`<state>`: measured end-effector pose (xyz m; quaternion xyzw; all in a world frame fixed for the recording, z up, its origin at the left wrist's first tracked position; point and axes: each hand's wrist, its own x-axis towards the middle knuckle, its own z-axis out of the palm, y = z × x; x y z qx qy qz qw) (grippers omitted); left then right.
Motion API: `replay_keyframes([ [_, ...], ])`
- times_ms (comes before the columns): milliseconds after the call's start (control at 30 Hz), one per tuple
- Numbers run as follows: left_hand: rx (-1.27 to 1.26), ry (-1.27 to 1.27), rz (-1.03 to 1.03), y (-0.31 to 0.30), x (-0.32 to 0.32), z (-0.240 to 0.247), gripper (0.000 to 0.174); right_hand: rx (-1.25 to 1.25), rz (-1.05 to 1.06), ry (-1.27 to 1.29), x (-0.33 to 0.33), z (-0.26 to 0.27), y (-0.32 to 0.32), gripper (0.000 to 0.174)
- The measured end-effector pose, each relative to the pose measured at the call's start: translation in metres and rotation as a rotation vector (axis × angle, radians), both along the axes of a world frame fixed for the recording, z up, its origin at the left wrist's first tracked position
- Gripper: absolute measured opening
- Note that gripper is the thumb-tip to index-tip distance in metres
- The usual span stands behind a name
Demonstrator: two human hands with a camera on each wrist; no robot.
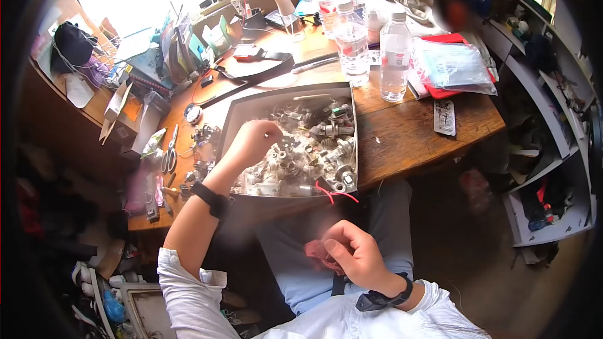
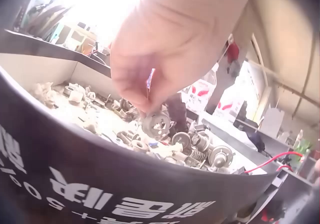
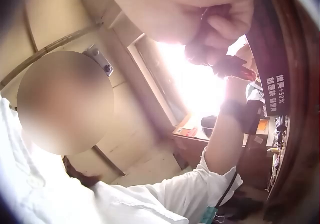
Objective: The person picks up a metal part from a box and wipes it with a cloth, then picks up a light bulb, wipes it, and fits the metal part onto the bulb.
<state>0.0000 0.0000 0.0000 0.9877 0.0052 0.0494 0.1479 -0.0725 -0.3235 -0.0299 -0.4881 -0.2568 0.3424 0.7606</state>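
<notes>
A round metal part (image 2: 155, 122) is pinched at the fingertips of the left grip (image 1: 254, 139), which is lowered among heaped metal pieces (image 1: 292, 160) in a dark-sided box (image 2: 100, 171). The box is set at the near edge of the table (image 1: 418, 135). In the right grip (image 1: 357, 256), held above the lap on the near side, a reddish bundle (image 1: 318, 255) is clasped. Scissors (image 1: 169, 156) are laid to the left; bottles (image 1: 396, 59) are stood near the box's far right corner.
</notes>
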Motion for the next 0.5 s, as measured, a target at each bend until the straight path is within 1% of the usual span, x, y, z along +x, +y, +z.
replay_keyframes([
  [67, -0.344, 0.127, 0.145, 0.005, -0.008, 0.004, 0.013, -0.007, -0.027, -0.027, -0.001, -0.001, 0.002, 0.019],
  [100, -0.356, 0.112, 0.145, 0.005, -0.011, -0.001, 0.013, -0.017, -0.023, -0.043, 0.001, -0.002, 0.000, 0.019],
  [167, -0.656, 0.190, 0.252, 0.010, -0.021, 0.000, 0.014, -0.010, -0.006, 0.014, -0.003, 0.000, 0.003, 0.019],
  [200, -0.753, 0.208, 0.298, 0.004, -0.027, 0.011, 0.015, -0.009, -0.003, 0.011, -0.003, 0.002, 0.004, 0.019],
  [233, -0.757, 0.202, 0.298, 0.001, -0.033, 0.015, 0.015, -0.010, 0.018, 0.025, -0.002, 0.005, 0.004, 0.019],
  [300, -1.035, 0.119, 0.331, -0.002, -0.045, 0.018, 0.018, -0.013, 0.039, 0.038, -0.003, 0.006, 0.007, 0.019],
  [333, -1.099, 0.121, 0.307, 0.002, -0.051, 0.015, 0.019, 0.004, 0.024, 0.056, -0.003, 0.005, 0.010, 0.019],
  [367, -1.104, 0.117, 0.306, 0.002, -0.055, 0.014, 0.019, 0.020, 0.010, 0.072, -0.004, 0.003, 0.013, 0.019],
  [433, -1.212, 0.096, 0.330, 0.000, -0.063, 0.014, 0.019, 0.005, 0.009, 0.038, -0.005, -0.002, 0.017, 0.018],
  [500, -1.218, 0.080, 0.328, 0.003, -0.066, 0.010, 0.019, -0.008, 0.013, 0.004, -0.007, -0.002, 0.021, 0.018],
])
